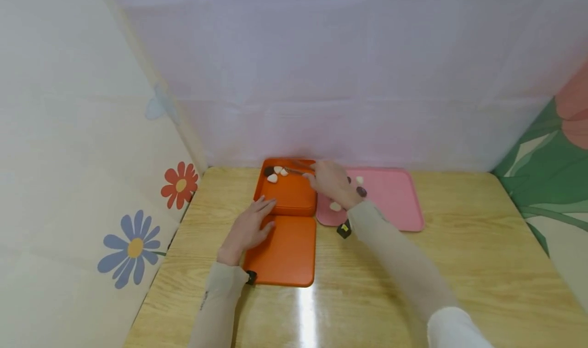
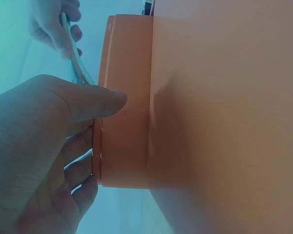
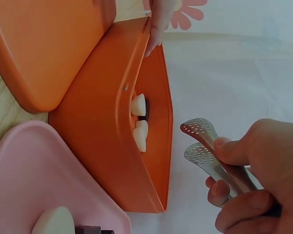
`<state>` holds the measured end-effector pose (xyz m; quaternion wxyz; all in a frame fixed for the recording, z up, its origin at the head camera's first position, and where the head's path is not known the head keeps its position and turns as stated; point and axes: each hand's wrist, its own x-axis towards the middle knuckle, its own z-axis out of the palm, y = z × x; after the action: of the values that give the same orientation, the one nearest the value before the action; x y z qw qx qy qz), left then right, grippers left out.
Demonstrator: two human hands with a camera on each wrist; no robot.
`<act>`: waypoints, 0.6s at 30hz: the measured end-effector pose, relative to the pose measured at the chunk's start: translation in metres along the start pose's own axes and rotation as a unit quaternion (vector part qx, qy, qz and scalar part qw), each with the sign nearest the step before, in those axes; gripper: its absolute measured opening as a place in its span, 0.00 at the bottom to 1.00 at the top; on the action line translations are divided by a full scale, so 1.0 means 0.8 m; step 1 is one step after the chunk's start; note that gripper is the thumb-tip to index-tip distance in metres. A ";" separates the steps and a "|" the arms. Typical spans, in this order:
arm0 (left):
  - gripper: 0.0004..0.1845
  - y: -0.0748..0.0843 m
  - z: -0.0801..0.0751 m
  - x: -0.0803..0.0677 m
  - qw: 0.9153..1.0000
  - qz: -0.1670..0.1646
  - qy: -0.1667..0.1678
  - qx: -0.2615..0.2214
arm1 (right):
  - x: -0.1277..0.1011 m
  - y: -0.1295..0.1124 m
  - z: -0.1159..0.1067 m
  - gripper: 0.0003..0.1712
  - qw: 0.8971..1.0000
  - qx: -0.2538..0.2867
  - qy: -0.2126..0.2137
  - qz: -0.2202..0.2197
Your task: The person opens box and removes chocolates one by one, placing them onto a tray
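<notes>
My right hand (image 1: 332, 180) grips metal tongs (image 3: 219, 163) with perforated ends. The tong ends are apart, with nothing between them, over the orange box (image 1: 294, 197). In the box's far left part lie several white pieces (image 1: 273, 178) and a dark piece (image 1: 268, 171). My left hand (image 1: 250, 224) rests at the box's near left corner, its fingers extended over the rim. In the left wrist view, its thumb (image 2: 100, 101) lies in front of the box's front wall. An orange lid (image 1: 285, 253) lies flat on the near side of the box.
A pink tray (image 1: 390, 200) stands right beside the box, holding white pieces (image 1: 335, 206) and dark pieces (image 1: 361, 191), partly hidden by my right hand. A pale wall rises behind both. The wooden table (image 1: 478, 235) extends to the right and toward me.
</notes>
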<state>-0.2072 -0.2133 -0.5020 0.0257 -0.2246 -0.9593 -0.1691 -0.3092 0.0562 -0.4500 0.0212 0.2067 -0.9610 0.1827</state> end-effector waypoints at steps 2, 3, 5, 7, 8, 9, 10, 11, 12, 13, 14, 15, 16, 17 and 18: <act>0.33 0.000 0.000 0.001 1.000 -0.002 -0.003 0.001 | 0.006 -0.003 0.004 0.21 1.000 -0.009 -0.007 0.004; 0.33 0.000 0.000 0.001 1.000 -0.005 -0.004 0.001 | 0.009 -0.005 0.007 0.21 1.000 -0.011 -0.009 0.005; 0.33 0.000 0.001 0.001 1.000 -0.006 -0.004 0.001 | 0.013 -0.007 0.012 0.22 1.000 -0.013 -0.013 0.009; 0.33 0.000 0.002 0.002 1.000 -0.004 -0.003 0.000 | 0.018 -0.009 0.018 0.22 1.000 -0.017 -0.014 0.009; 0.33 -0.001 0.002 0.002 1.000 -0.005 -0.003 -0.001 | 0.020 -0.011 0.020 0.23 1.000 -0.019 -0.015 0.008; 0.33 -0.001 0.002 0.002 1.000 -0.004 -0.001 0.000 | 0.022 -0.013 0.023 0.23 1.000 -0.024 -0.016 0.007; 0.33 -0.001 0.002 0.002 1.000 -0.005 -0.001 -0.002 | 0.023 -0.014 0.025 0.24 1.000 -0.026 -0.016 0.005; 0.33 -0.002 0.002 0.002 1.000 -0.005 0.000 -0.002 | 0.024 -0.015 0.028 0.24 0.999 -0.025 -0.019 0.004; 0.33 -0.002 0.003 0.002 1.000 -0.006 0.000 -0.001 | 0.025 -0.017 0.030 0.24 0.999 -0.026 -0.019 0.001; 0.33 -0.003 0.003 0.002 1.000 -0.007 0.000 -0.001 | 0.026 -0.018 0.033 0.24 0.999 -0.028 -0.018 -0.003; 0.33 -0.003 0.003 0.002 1.000 -0.006 0.002 0.000 | 0.027 -0.020 0.036 0.24 0.999 -0.027 -0.018 -0.005; 0.33 -0.004 0.003 0.003 1.000 -0.004 0.002 0.001 | 0.028 -0.021 0.039 0.23 0.999 -0.027 -0.019 -0.009; 0.33 -0.004 0.003 0.003 1.000 -0.004 0.002 0.001 | 0.028 -0.022 0.042 0.23 0.999 -0.023 -0.020 -0.010; 0.33 -0.004 0.003 0.003 1.000 -0.002 0.001 0.002 | 0.029 -0.022 0.046 0.22 1.000 -0.018 -0.023 -0.009; 0.33 -0.004 0.003 0.003 1.000 -0.001 0.001 0.001 | 0.029 -0.023 0.049 0.22 1.000 -0.017 -0.022 -0.010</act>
<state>-0.2108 -0.2140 -0.5052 0.0266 -0.2233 -0.9597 -0.1684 -0.3215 0.0178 -0.4775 0.0053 0.2197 -0.9621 0.1613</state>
